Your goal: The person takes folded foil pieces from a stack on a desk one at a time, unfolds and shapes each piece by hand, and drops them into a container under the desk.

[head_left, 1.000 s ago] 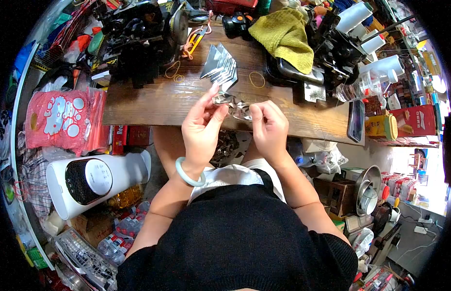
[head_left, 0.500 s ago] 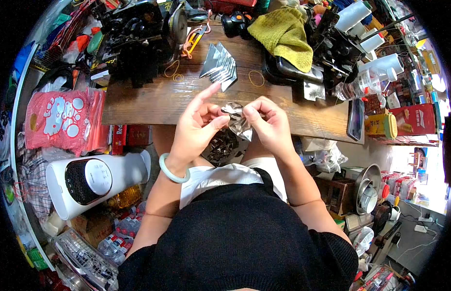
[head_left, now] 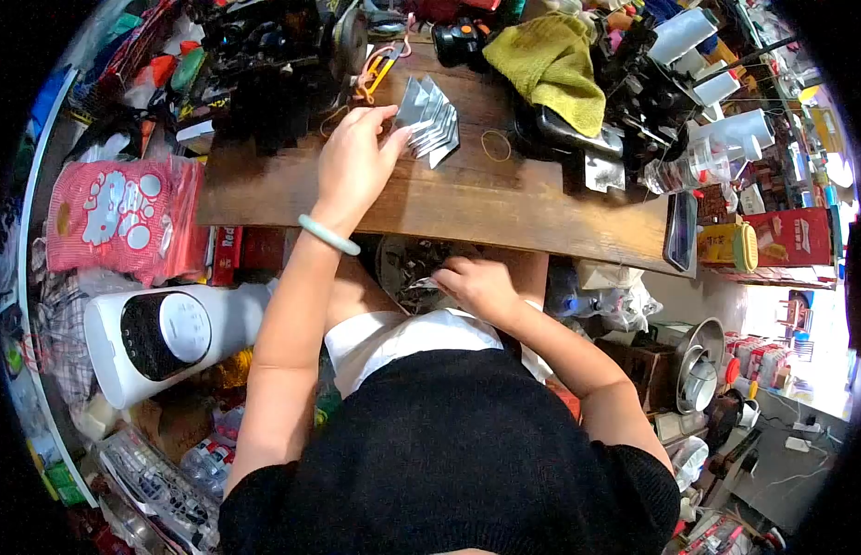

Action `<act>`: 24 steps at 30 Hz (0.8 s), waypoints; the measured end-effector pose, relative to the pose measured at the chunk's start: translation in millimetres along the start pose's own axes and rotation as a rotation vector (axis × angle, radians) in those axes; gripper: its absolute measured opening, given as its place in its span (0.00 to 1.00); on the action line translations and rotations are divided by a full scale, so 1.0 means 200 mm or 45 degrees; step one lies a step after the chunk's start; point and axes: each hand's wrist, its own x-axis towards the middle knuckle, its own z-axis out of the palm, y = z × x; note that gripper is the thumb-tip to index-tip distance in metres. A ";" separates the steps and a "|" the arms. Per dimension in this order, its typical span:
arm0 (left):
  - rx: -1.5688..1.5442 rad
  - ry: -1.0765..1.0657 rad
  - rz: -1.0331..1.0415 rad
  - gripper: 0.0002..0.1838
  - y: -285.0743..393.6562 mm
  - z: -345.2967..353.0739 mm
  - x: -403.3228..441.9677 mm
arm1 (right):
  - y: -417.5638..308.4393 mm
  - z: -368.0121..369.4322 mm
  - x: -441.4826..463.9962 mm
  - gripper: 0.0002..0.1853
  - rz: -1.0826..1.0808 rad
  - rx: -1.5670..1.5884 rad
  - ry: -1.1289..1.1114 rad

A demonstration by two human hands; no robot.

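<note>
On the wooden table lies a fanned stack of silver foil sheets (head_left: 430, 122). My left hand (head_left: 354, 165), with a pale bangle on the wrist, is at the left edge of this stack. Its thumb and forefinger are apart, and the thumb tip meets the sheets' edge. Below the table edge, my right hand (head_left: 481, 289) is down at my lap, fingers closed on a small crumpled foil piece (head_left: 425, 283). That hand is over a dark container (head_left: 390, 268) between my legs, which holds many shiny dark pieces. The hand hides part of it.
Sewing machines stand at the back, one on the left (head_left: 264, 83). A green towel (head_left: 551, 69) covers part of the right one. Rubber band (head_left: 496, 145), box cutter (head_left: 384, 72) and phone (head_left: 680, 229) lie on the table (head_left: 541, 208). A white appliance (head_left: 171, 333) stands left.
Both hands were together working a foil piece above my lap. They have parted: my left hand went up to the foil stack, my right hand down to the container with the piece.
</note>
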 end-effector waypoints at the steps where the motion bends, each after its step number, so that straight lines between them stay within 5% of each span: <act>1: 0.229 -0.005 0.034 0.22 0.01 0.02 0.02 | 0.05 0.17 -0.04 0.08 0.103 0.072 -0.150; 4: 0.428 -0.002 0.029 0.21 0.03 0.04 0.05 | 0.24 0.59 -0.05 0.09 0.144 0.008 -0.105; 7: 0.438 -0.017 0.044 0.17 0.04 0.04 0.07 | 0.32 0.77 -0.07 0.20 0.346 0.310 -0.644; 8: 0.415 -0.064 0.038 0.15 0.04 0.04 0.07 | 0.33 0.87 -0.11 0.15 0.286 0.140 -0.507; 10: 0.433 -0.046 0.091 0.13 0.03 0.04 0.07 | 0.28 0.80 -0.10 0.12 0.221 -0.031 -0.368; 13: 0.367 0.020 0.205 0.10 -0.04 0.03 0.06 | 0.15 0.45 -0.05 0.19 -0.052 -0.193 -0.579; 15: 0.255 0.047 0.134 0.09 -0.01 -0.02 0.05 | 0.03 0.21 0.00 0.15 0.195 0.503 -0.532; 16: 0.256 0.165 0.170 0.09 0.02 -0.05 0.02 | -0.03 0.08 0.03 0.11 0.029 0.585 -0.141; 19: 0.347 0.486 0.423 0.06 0.17 -0.11 -0.10 | -0.12 -0.17 0.09 0.13 0.133 1.024 0.250; 21: 0.484 0.419 0.561 0.07 0.29 -0.12 -0.24 | -0.21 -0.36 0.14 0.21 0.663 1.851 0.458; 22: 0.455 0.385 0.675 0.08 0.31 -0.10 -0.30 | -0.19 -0.40 0.19 0.26 0.578 1.860 0.631; 24: 0.449 0.336 0.812 0.12 0.37 -0.07 -0.40 | -0.17 -0.42 0.26 0.17 0.592 1.693 0.808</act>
